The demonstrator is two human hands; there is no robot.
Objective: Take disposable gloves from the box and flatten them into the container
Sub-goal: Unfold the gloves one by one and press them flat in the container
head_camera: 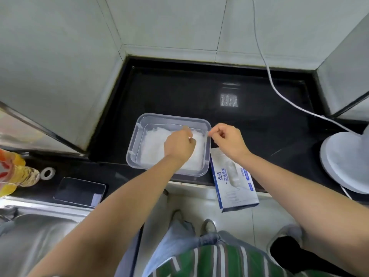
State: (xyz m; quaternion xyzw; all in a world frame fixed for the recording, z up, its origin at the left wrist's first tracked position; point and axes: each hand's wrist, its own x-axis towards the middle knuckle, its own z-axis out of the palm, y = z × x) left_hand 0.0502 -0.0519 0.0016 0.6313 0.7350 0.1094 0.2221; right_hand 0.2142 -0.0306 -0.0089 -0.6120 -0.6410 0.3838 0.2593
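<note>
A clear plastic container [133, 144] stands on the black counter and holds a flat layer of translucent disposable gloves [153, 148]. My left hand [178, 145] is inside the container over the gloves, its fingers curled and pinching a glove. My right hand [227, 140] hovers at the container's right rim, thumb and finger pinched on a thin bit of clear glove film. The blue and white glove box [233, 182] lies just right of the container under my right wrist, and it overhangs the counter's front edge.
A phone [79, 191] and a tape roll [48, 173] lie on the counter at left, near a yellow bottle [14, 172] and the steel sink [40, 232]. A white fan base [343, 162] with its cable [279, 92] stands at right. Tiled walls enclose the counter.
</note>
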